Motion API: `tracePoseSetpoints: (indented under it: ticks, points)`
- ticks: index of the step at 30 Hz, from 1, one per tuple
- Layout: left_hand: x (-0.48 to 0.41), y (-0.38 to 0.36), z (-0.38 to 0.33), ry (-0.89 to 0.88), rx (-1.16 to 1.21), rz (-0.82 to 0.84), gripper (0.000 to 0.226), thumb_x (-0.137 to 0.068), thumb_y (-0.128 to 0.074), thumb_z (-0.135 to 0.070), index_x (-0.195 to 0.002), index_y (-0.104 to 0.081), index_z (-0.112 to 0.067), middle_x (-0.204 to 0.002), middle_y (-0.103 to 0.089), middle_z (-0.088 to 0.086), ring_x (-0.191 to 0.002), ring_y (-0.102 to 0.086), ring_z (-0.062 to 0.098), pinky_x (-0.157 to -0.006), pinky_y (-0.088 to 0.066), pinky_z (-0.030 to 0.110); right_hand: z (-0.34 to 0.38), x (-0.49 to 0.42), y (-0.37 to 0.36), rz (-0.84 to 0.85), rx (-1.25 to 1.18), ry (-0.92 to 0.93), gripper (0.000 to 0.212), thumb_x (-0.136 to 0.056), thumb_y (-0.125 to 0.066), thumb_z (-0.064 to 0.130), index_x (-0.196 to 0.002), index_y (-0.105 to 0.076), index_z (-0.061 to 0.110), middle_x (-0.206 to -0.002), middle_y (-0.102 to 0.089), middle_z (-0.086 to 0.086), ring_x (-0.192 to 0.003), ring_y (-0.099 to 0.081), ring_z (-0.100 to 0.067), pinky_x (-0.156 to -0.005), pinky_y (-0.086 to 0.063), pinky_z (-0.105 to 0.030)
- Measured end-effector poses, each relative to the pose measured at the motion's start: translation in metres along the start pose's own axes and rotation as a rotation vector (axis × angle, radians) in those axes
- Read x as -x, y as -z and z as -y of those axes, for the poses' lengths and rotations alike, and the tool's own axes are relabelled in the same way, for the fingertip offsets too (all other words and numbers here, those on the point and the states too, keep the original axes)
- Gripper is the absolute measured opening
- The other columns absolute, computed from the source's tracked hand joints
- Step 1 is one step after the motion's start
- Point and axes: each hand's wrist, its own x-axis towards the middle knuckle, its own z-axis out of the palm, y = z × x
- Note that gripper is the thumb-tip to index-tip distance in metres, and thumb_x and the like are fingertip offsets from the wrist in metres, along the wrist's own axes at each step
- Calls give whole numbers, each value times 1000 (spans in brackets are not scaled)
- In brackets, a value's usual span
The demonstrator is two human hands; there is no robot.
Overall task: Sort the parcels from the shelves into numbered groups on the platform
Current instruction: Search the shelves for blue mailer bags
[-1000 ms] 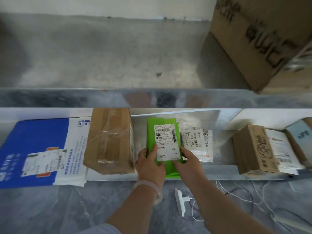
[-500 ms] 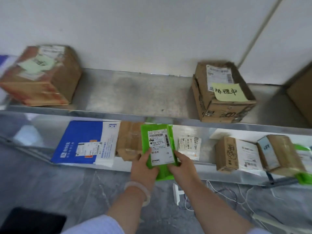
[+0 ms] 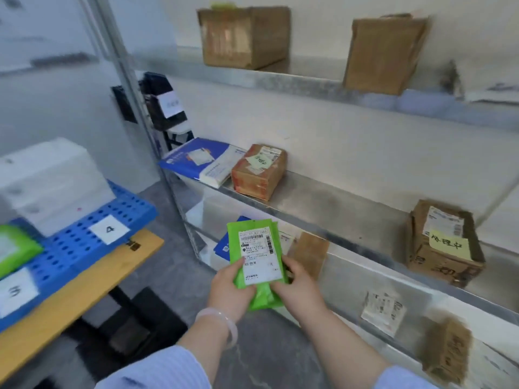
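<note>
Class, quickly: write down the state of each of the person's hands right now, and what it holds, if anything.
Left hand: closed, holding the green parcel.
Right hand: closed, holding the same green parcel.

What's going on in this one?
A person holds a green parcel label up, with the left hand and right hand gripping its lower end, in front of the metal shelves. It is not yet on the blue platform at the left, where a second green parcel lies by the numbered cards.
</note>
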Motion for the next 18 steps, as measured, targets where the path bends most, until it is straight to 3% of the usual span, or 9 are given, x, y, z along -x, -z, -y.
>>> tracePoseSetpoints:
  ticks: [3, 7, 12, 14, 18]
  points:
    - [9, 61, 7, 8, 21, -95, 68, -75, -72, -4, -137, -51, -24, -129, -52, 6, -119, -53, 19, -102, -41, 27, 35, 4, -48, 83, 30, 73, 68, -72, -70, 11, -135, -51, 28, -127, -59, 10, -117, -56, -11, -102, -45, -30]
    - [23, 148, 27, 32, 52, -231, 66, -80, -71, -9, -140, -47, -23, -131, -51, 4, -114, -49, 10, -96, -35, 18, 83, 11, -126, 256, 95, 178, 56, -79, -67, 7, -131, -55, 24, -115, -59, 12, -101, -54, -2, -74, -37, 0]
    - [34, 264, 73, 88, 74, -394, 66, -81, -74, -14, -140, -46, -24, -138, -48, -2, -129, -44, 16, -105, -32, 22, 137, 25, -244, 431, 145, 260, 55, -85, -65, 9, -132, -48, 32, -118, -56, 11, -98, -51, -3, -64, -36, 2]
    - [35, 307, 92, 99, 78, -454, 65, -81, -75, -14, -139, -48, -22, -139, -50, -1, -130, -44, 15, -107, -31, 23, 152, 30, -292, 463, 171, 282, 56, -85, -66, 12, -135, -50, 29, -123, -59, 6, -98, -51, -3, -67, -36, -2]
    - [30, 383, 126, 112, 124, -529, 63, -81, -75, -13, -138, -48, -21, -140, -51, -1, -126, -44, 11, -104, -32, 22, 180, 36, -378, 536, 199, 315, 57, -84, -66, 14, -137, -49, 26, -132, -54, 8, -110, -47, -2, -87, -35, -12]
